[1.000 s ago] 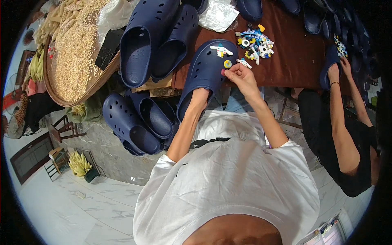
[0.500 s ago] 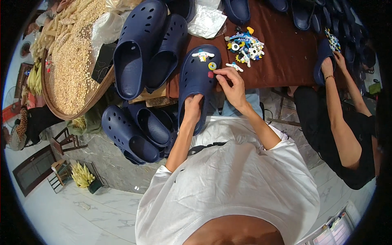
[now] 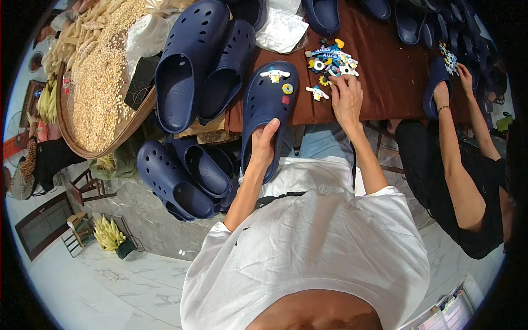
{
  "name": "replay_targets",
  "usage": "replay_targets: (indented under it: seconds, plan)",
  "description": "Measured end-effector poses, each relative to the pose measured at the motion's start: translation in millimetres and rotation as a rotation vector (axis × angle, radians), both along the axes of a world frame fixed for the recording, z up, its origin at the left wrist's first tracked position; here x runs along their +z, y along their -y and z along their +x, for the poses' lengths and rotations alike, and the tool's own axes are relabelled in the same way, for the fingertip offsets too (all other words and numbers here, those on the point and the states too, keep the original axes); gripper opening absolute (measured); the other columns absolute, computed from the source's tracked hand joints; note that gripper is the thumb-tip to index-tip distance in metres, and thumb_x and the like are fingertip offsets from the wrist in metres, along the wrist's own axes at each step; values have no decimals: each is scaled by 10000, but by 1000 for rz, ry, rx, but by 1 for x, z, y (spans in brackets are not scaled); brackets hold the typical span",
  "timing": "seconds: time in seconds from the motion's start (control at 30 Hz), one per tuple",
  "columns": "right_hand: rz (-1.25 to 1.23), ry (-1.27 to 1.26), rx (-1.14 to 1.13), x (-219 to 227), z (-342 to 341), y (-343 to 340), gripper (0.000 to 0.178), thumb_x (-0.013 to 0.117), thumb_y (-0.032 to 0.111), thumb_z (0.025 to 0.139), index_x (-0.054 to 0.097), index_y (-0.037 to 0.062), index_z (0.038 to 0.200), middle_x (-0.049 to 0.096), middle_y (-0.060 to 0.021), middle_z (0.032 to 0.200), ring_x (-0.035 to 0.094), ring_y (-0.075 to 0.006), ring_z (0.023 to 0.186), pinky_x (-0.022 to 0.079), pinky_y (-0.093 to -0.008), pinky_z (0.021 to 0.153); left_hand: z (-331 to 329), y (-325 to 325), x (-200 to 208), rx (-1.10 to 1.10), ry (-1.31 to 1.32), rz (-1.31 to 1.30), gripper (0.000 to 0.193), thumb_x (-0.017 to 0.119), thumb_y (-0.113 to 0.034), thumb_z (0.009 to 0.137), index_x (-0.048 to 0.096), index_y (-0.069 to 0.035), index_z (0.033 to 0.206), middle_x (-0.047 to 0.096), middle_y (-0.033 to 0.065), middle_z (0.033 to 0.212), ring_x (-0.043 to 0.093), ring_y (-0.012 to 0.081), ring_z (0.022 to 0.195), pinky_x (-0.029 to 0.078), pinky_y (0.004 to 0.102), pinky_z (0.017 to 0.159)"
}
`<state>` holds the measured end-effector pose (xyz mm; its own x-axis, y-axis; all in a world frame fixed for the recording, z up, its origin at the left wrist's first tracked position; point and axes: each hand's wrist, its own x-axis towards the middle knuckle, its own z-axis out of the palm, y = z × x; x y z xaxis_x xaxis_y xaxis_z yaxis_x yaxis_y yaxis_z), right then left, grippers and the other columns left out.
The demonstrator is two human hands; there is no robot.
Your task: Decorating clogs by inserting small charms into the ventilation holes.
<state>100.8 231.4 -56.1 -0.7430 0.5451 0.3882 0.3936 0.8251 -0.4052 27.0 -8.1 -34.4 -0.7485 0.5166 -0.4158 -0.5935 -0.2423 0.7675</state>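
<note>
Gripping navy clog (image 3: 263, 103) w/ your L hand (image 3: 263, 145); R hand (image 3: 347, 102) at charm pile (image 3: 332, 56), can't tell grip; careless sweep could scatter it.

The right hand (image 3: 347, 102) has left the navy clog (image 3: 268, 104) for the lower edge of the charm pile (image 3: 334, 59), upper right of centre; the red charm (image 3: 285, 99), earlier pinched, now sits untouched on the clog; the left hand's (image 3: 263, 147) thumb now shows atop the opening's rim
</note>
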Motion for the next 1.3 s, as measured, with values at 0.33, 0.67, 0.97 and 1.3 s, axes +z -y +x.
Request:
replay_targets:
  seconds: [0.33, 0.67, 0.97, 1.3]
  plan:
    - [55, -43, 31, 12, -39, -2, 325, 733, 116, 784, 655, 108, 1099, 540, -92, 1015, 525, -300, 984, 397, -436, 808, -3, 2, -8, -11, 93, 29, 565, 706, -188, 840, 496, 55, 1305, 554, 110, 1268, 523, 203, 1167, 370, 319, 1041]
    - [124, 4, 125, -1, -69, -13, 262, 741, 145, 783, 684, 112, 1036, 555, -84, 970, 521, -298, 929, 389, -441, 765, 0, -7, 17, 87, 104, 18, 227, 705, -192, 838, 645, -36, 991, 659, 56, 1006, 610, 156, 935, 460, 310, 913]
    - [-156, -176, 224, 36, -45, 14, 140, 695, 156, 877, 674, 51, 967, 658, -68, 941, 589, -232, 868, 463, -357, 789, -3, -2, 18, 47, 61, -39, 296, 648, -203, 903, 630, 54, 1049, 645, 55, 1033, 582, 109, 933, 446, 257, 878]
    - [-1372, -147, 338, 29, -5, 82, 147, 646, 90, 949, 618, 5, 1066, 683, -31, 977, 625, -63, 872, 501, -206, 755, 13, -14, 19, 150, -113, -206, 319, 625, -186, 919, 501, -149, 628, 512, -77, 642, 400, 16, 542, 278, 219, 480]
